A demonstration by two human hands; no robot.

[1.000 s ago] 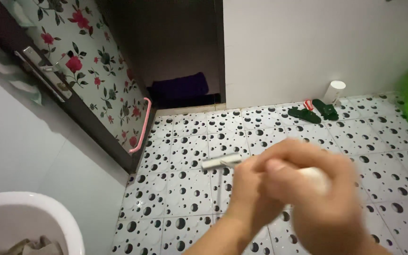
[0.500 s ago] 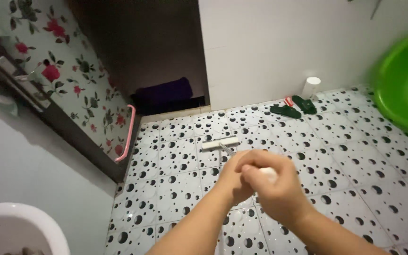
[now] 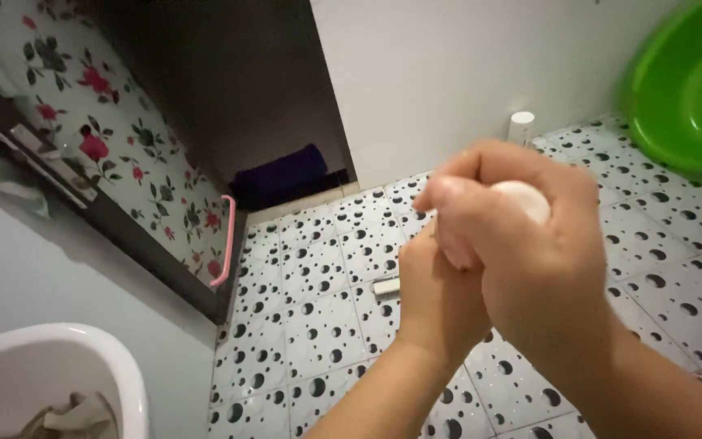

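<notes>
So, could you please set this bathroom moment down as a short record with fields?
Setting: tiled floor, white with black spots
Right hand: fingers wrapped round a white rounded object, mostly hidden
Left hand: pressed against the right hand from below
Floor behind hands: small white piece, partly hidden
Far right: green basin, white cylinder by the wall
Left: floral door with pink handle
Lower left: white tub holding cloth

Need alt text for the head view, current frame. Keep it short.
Two bare hands, the left hand and right hand, are clasped together around a smooth white rounded object, above a white floor tiled with black dots. A bright green plastic basin sits top right, a white tub bottom left, a floral door with a pink handle at left.
</notes>
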